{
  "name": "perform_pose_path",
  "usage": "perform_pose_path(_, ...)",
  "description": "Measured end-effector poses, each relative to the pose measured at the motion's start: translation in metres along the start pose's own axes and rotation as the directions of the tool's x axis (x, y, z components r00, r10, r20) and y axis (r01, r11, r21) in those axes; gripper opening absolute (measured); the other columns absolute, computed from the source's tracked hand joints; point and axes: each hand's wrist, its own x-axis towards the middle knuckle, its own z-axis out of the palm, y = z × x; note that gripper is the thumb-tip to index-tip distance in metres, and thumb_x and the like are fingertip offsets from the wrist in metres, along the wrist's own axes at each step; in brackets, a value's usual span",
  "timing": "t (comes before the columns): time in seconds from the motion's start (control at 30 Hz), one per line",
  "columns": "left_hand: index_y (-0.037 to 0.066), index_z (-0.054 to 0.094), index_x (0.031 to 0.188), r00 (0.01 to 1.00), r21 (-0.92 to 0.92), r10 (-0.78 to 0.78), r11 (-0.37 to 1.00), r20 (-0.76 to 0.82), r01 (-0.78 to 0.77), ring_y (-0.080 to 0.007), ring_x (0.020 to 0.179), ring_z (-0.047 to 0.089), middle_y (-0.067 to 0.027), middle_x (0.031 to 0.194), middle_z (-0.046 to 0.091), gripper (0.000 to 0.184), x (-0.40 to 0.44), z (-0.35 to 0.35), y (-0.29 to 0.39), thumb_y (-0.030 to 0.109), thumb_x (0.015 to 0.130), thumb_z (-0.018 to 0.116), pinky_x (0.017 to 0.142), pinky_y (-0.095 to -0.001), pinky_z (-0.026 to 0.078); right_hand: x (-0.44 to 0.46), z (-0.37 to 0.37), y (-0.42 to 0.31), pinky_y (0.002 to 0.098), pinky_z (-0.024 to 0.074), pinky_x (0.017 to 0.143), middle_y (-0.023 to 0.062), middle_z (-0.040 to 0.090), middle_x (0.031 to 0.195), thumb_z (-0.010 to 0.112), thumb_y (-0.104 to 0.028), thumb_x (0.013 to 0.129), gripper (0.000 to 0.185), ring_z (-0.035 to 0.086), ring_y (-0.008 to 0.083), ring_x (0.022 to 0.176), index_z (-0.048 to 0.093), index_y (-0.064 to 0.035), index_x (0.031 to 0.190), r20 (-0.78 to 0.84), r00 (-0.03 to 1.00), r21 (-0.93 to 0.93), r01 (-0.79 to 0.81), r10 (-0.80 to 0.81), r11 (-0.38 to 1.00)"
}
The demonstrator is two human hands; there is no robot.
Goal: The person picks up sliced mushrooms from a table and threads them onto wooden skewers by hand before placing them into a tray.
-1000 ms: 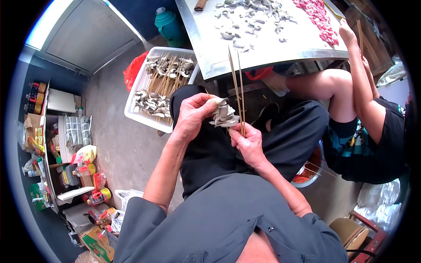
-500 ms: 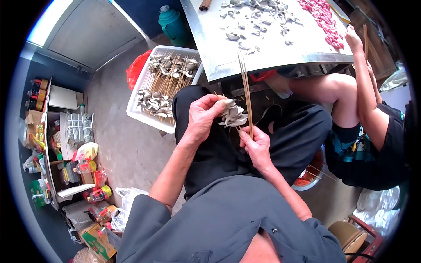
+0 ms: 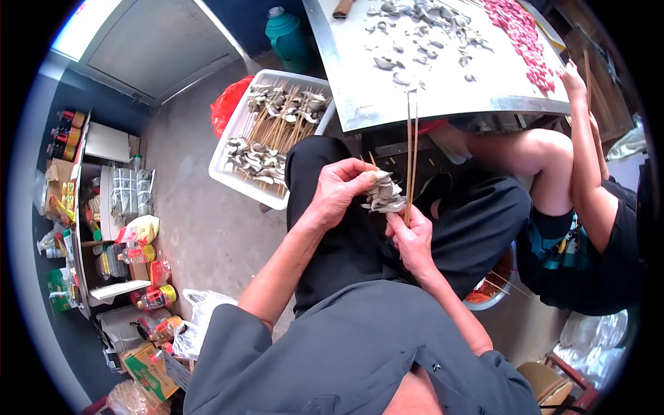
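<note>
My left hand [image 3: 340, 188] pinches the upper left edge of a bunch of grey-white mushroom pieces [image 3: 384, 194], which look like oyster mushrooms. Skewer tips poke out just beyond its fingertips. Below the bunch, my right hand [image 3: 413, 238] is closed round long bamboo skewers [image 3: 412, 149] that stand up past the mushrooms. It also seems to hold the lower ends of the skewers through the bunch, though its fingers hide them. Left of my knee, a white plastic tray [image 3: 217, 164] bears rows of mushroom skewers [image 3: 280, 104].
Loose mushroom pieces [image 3: 425, 38] and pink meat pieces [image 3: 522, 41] lie on a metal-edged table [image 3: 360, 111]. Another person's hand [image 3: 573, 81] is by its right corner. A teal flask [image 3: 285, 38] and red bag [image 3: 227, 104] stand behind the tray. Bottles and boxes crowd the left shelf [image 3: 86, 207].
The view has shifted, so most things appear farther right. Both hands keep hold of the mushrooms and skewers. The upright skewers look more spread apart.
</note>
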Motion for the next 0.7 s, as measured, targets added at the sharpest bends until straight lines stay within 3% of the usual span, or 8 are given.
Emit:
perform_pose_path(0.2,0.001,0.065,0.099,0.999,0.000,0.023,1.000,-0.049,-0.023,-0.0087,0.083,0.062,-0.0040,0.092,0.067,0.016,0.001,0.003,-0.003,0.010,0.087,0.067,0.075,-0.0233,0.051,-0.004,0.001,0.014,0.0179,0.0303,0.047,-0.0031,0.053,0.064,0.060,-0.011,0.091,0.009,0.040,0.0012,0.052,0.059,-0.0016,0.090,-0.109,0.990,-0.048,0.081,-0.086,0.996)
perform_pose_path(0.53,0.000,0.066,0.098,0.988,0.090,-0.076,0.994,0.138,0.064,-0.0075,0.080,0.060,-0.0030,0.088,0.067,0.021,0.001,-0.009,0.003,0.017,0.086,0.069,0.074,-0.0232,0.049,-0.006,0.006,0.005,0.0173,0.0282,0.045,-0.0036,0.053,0.061,0.061,-0.010,0.091,0.008,0.038,0.0006,0.048,0.060,-0.0040,0.086,-0.052,0.999,0.014,0.012,-0.011,1.000)
perform_pose_path(0.7,0.000,0.066,0.098,0.999,0.045,-0.009,0.999,0.050,0.006,-0.0067,0.077,0.059,-0.0019,0.088,0.067,0.019,0.006,0.001,0.004,0.015,0.087,0.067,0.072,-0.0224,0.048,0.005,0.003,-0.001,0.0171,0.0258,0.041,-0.0021,0.054,0.063,0.061,-0.011,0.091,0.008,0.035,0.0001,0.044,0.059,-0.0036,0.091,-0.052,0.998,0.048,-0.020,0.023,0.999)
